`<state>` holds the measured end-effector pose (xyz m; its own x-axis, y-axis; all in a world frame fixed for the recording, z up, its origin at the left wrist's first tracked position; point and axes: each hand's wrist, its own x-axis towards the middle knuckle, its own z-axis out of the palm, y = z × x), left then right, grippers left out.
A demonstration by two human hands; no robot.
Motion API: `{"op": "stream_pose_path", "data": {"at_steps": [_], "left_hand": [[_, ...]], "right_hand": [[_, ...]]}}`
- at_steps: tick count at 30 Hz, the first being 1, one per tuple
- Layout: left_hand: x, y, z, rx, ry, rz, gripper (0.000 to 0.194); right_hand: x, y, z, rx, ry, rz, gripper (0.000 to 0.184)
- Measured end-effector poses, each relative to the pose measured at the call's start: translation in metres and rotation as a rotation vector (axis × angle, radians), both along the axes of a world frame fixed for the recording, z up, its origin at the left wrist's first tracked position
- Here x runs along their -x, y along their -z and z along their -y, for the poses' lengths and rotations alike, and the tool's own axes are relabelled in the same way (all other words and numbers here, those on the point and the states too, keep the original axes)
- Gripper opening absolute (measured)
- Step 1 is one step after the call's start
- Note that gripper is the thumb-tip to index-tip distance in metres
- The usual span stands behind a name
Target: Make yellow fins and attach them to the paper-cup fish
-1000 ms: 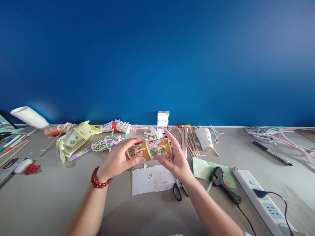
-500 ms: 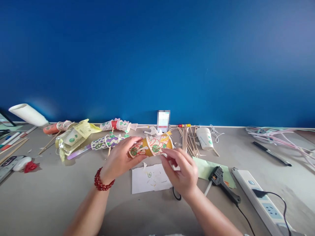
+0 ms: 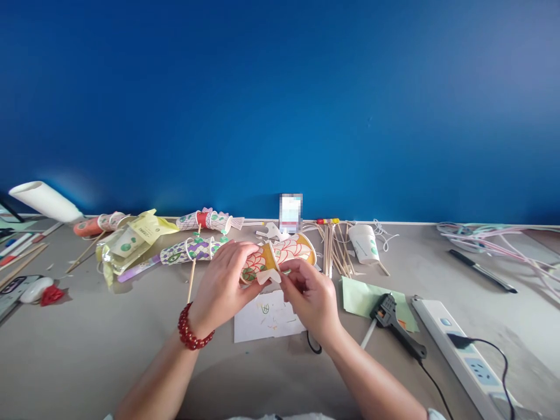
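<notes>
My left hand (image 3: 225,281), with a red bead bracelet on its wrist, is wrapped round a craft made of joined paper cups (image 3: 284,254), painted orange with red and green scale patterns, held above the grey table (image 3: 87,350). My right hand (image 3: 308,294) is closed in a pinch on a small white paper piece (image 3: 268,276) at the underside of the cups. A thin wooden stick (image 3: 191,277) hangs down on the left side of my left hand. A white sheet (image 3: 266,318) with small marks lies under both hands.
A black glue gun (image 3: 394,324) lies on green paper (image 3: 365,296), beside a white power strip (image 3: 466,356). Scissors (image 3: 312,344) peek from under my right wrist. Further back are wooden sticks (image 3: 335,251), a white cup (image 3: 363,242), a propped phone (image 3: 290,213) and other decorated cup crafts (image 3: 188,251).
The cup craft has been tilted so its far end points away. My right hand left the cups' end, dipped toward the table and came back under them pinching the white piece.
</notes>
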<state>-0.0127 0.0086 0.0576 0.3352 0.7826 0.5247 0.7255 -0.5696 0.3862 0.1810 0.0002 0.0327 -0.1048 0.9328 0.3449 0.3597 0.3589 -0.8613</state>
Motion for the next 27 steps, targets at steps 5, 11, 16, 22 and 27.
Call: {"op": "stream_pose_path", "data": {"at_steps": [5, 11, 16, 22, 27], "left_hand": [[-0.0003, 0.0023, 0.0032, -0.066, 0.067, 0.053, 0.045], [-0.0065, 0.0055, 0.0044, -0.12, 0.099, 0.138, 0.024], [-0.0082, 0.0045, 0.0039, -0.085, 0.112, 0.19, 0.017], [-0.0071, 0.0022, 0.004, 0.017, 0.132, 0.269, 0.014], [-0.0072, 0.0009, 0.0032, 0.088, 0.124, 0.324, 0.021]], "right_hand": [[0.0007, -0.0001, 0.0001, 0.035, 0.0, -0.043, 0.009], [0.0034, -0.0002, 0.0024, -0.002, -0.017, -0.058, 0.008], [0.0054, -0.0029, 0.0039, -0.033, -0.01, -0.038, 0.007], [0.0057, -0.0032, 0.0063, -0.066, -0.027, -0.018, 0.007], [0.0058, -0.0013, 0.0075, -0.067, -0.03, -0.016, 0.006]]}}
